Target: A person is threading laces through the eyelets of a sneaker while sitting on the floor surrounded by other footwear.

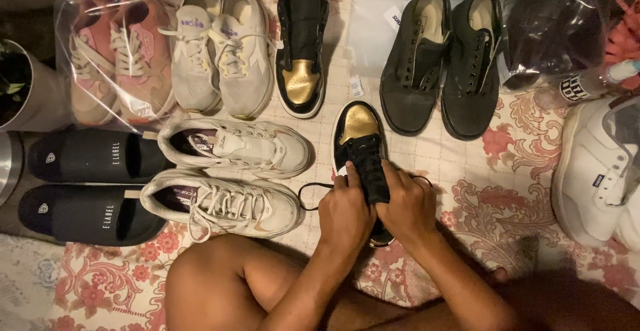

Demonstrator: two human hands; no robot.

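A black sneaker with a gold toe [359, 131] lies on the floral cloth [507, 184], toe pointing away from me. My left hand [343, 214] and my right hand [407, 208] both grip its sides near the tongue and laces. A black lace end [310, 194] loops out to the left of it. Its matching black and gold sneaker [301, 44] lies further back, untouched.
A white sneaker pair [230, 171] lies left of my hands, black slippers [93, 184] further left. At the back are pink shoes in a clear bag [113, 51], white sneakers [220, 44] and black lace-ups [443, 61]. A white shoe [597, 171] sits right. My bare knee [213, 284] is in front.
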